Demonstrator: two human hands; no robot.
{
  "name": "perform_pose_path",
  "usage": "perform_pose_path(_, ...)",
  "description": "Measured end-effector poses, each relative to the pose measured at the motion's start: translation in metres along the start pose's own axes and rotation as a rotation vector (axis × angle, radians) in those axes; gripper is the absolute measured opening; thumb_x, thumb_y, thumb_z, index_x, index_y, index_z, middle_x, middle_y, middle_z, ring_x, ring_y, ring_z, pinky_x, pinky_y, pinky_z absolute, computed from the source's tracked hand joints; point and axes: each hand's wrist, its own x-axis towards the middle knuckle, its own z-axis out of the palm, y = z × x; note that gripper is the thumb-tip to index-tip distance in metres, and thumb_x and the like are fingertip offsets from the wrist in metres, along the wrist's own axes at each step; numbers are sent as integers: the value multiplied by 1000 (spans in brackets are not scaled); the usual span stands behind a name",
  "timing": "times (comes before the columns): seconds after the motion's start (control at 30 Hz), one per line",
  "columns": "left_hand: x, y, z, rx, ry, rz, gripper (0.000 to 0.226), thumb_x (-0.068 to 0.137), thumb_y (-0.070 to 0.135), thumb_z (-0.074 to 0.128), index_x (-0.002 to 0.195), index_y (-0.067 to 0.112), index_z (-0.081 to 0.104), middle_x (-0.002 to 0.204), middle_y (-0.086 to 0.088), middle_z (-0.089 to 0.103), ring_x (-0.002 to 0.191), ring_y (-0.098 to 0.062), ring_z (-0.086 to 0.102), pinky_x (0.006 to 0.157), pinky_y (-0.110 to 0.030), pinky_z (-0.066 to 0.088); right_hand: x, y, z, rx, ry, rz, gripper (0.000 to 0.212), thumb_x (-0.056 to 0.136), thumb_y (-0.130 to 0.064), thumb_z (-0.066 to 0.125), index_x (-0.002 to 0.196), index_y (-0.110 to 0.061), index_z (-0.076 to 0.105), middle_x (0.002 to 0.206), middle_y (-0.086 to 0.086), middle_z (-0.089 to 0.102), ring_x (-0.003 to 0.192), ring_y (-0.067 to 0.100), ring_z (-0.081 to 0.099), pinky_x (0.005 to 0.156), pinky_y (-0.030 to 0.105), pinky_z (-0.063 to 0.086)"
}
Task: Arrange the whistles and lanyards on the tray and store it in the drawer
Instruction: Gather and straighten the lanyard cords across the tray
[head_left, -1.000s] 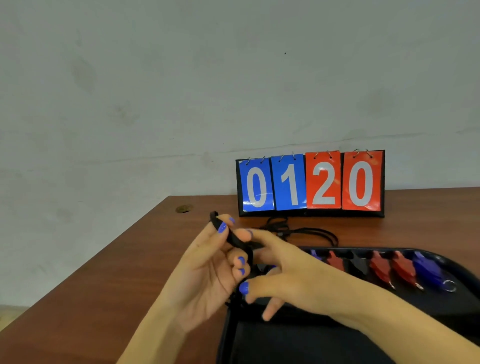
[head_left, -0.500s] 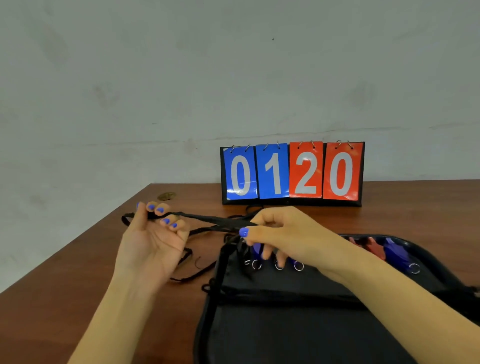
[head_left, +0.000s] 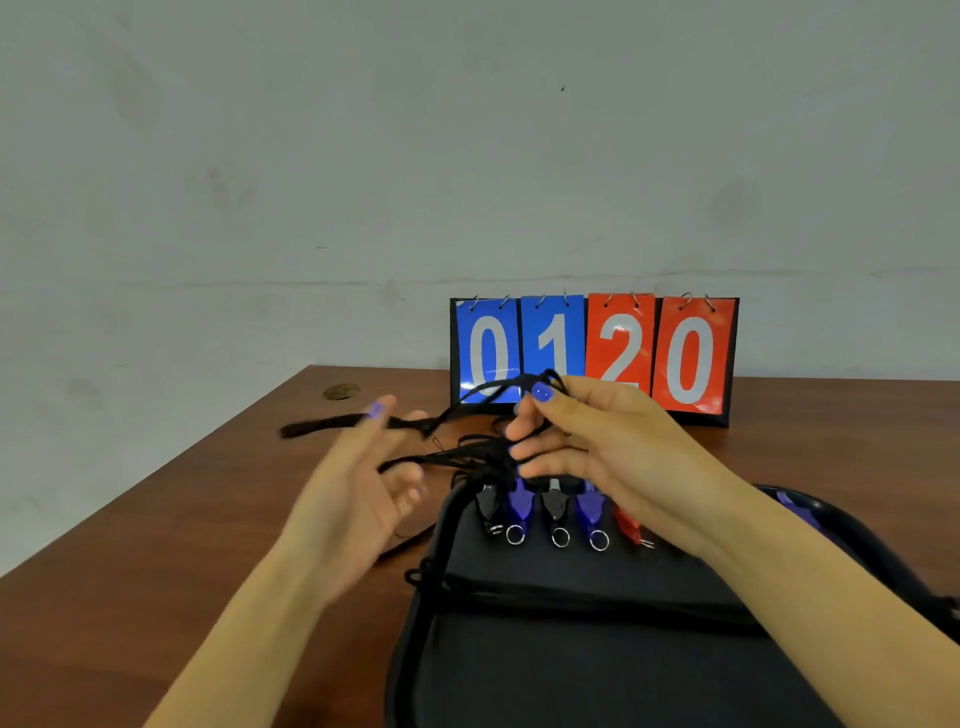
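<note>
A black tray (head_left: 597, 665) lies on the brown table in front of me. Several whistles stand in a row along its far side: black (head_left: 488, 506), blue (head_left: 519, 506), black (head_left: 555, 509), blue (head_left: 589, 512) and red (head_left: 626, 522), each with a metal ring. My right hand (head_left: 587, 441) pinches a looped black lanyard cord (head_left: 498, 387) between thumb and fingers above the whistles. My left hand (head_left: 363, 483) is blurred, its fingers spread and relaxed, touching the flat black lanyard strap (head_left: 322, 425) that stretches left. More black cords (head_left: 467, 452) bunch between both hands.
A flip scoreboard (head_left: 595, 353) reading 0120 stands behind the tray against the grey wall. A small round brass fitting (head_left: 340, 391) sits near the table's far left corner. The table's left edge runs diagonally from there toward me.
My left hand has let go of the strap end and opened, moving right toward the tray. My right hand lifted the cord loop higher, uncovering the whistle row.
</note>
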Motion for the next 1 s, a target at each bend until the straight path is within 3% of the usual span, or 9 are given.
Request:
perform_pose_path(0.1, -8, -17, 15, 156, -293, -54, 85, 58, 21, 84, 131, 37, 43, 109, -4, 67, 62, -23, 62, 54, -30, 52, -3, -1, 1, 119, -28, 4, 19, 90, -17, 51, 84, -6, 66, 82, 9, 70, 78, 20, 67, 71, 27, 59)
perform_pose_path(0.2, -14, -27, 27, 258, -356, -61, 68, 71, 7, 72, 130, 25, 45, 102, -9, 69, 82, -31, 66, 71, -35, 55, -5, 2, 5, 147, -88, 19, 19, 89, -17, 52, 84, -6, 67, 82, 9, 71, 78, 19, 68, 71, 27, 59)
perform_pose_path(0.4, -4, -19, 17, 252, -37, 160, 26, 80, 3, 60, 106, 9, 64, 77, -7, 65, 65, -16, 62, 60, -23, 53, -7, 0, 8, 102, -122, -13, 27, 72, -28, 57, 89, -13, 70, 87, 3, 74, 83, 16, 70, 76, 29, 59)
perform_pose_path(0.53, 12, -1, -10, 68, 227, 294, 10, 82, 5, 57, 89, 5, 64, 59, -1, 63, 57, -12, 63, 58, -19, 54, -5, -1, 4, -51, -25, -43, 20, 84, -28, 54, 91, -18, 70, 100, -2, 73, 92, 12, 69, 79, 28, 58)
perform_pose_path(0.63, 20, 7, -33, 52, 377, 347, 14, 89, 0, 51, 86, 7, 62, 56, 3, 65, 57, -9, 64, 56, -17, 54, -3, 0, 2, -69, 27, -6, 20, 89, -25, 52, 88, -15, 69, 98, 0, 73, 90, 15, 70, 77, 30, 58)
perform_pose_path(0.77, 27, 8, -54, 111, 539, 332, 13, 89, -2, 52, 88, 6, 61, 69, -5, 61, 67, -13, 60, 59, -19, 55, -3, -5, 1, 47, 73, 11, 20, 92, -18, 49, 84, -10, 65, 96, 8, 73, 89, 23, 71, 77, 33, 59)
perform_pose_path(0.9, 37, 1, -69, 337, 722, 279, 9, 86, 5, 59, 92, 12, 62, 87, -8, 63, 86, -22, 61, 90, -38, 49, -6, -13, -4, 139, 111, -37, 23, 94, -15, 45, 81, -8, 62, 87, 12, 73, 85, 26, 71, 72, 33, 59)
perform_pose_path(1.0, 37, -4, -77, 519, 779, 260, 14, 86, 14, 62, 98, 20, 59, 107, -8, 63, 95, -23, 62, 94, -41, 47, -7, -18, -11, 183, 151, -126, 26, 95, -16, 43, 76, -8, 59, 79, 9, 72, 81, 25, 71, 67, 32, 60)
